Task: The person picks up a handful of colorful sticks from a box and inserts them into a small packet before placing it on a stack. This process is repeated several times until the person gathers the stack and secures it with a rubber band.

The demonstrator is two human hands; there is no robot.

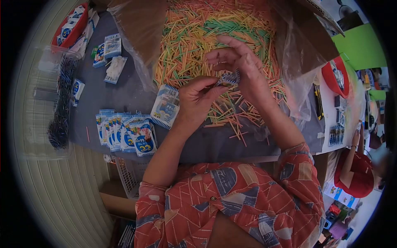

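Observation:
My left hand (196,98) pinches a small blue-and-white packet (230,77) between thumb and fingers, above the front of a heap of thin coloured sticks (186,49). Close over the packet is my right hand (250,76), its fingers spread and partly curved towards the left. Whether the right hand touches the packet is hard to make out. Beside my left wrist lies a larger clear-fronted packet (166,106) with blue print. Further left, several blue-and-white printed packets (126,131) overlap in a row.
The sticks fill an open cardboard box (142,31) lined with clear plastic (297,62). A clear tray (35,124) holds dark striped pieces. Red bowls (84,20) stand at both sides. A yellow-and-black tool (318,101) lies right. Another person in red (355,171) is at far right.

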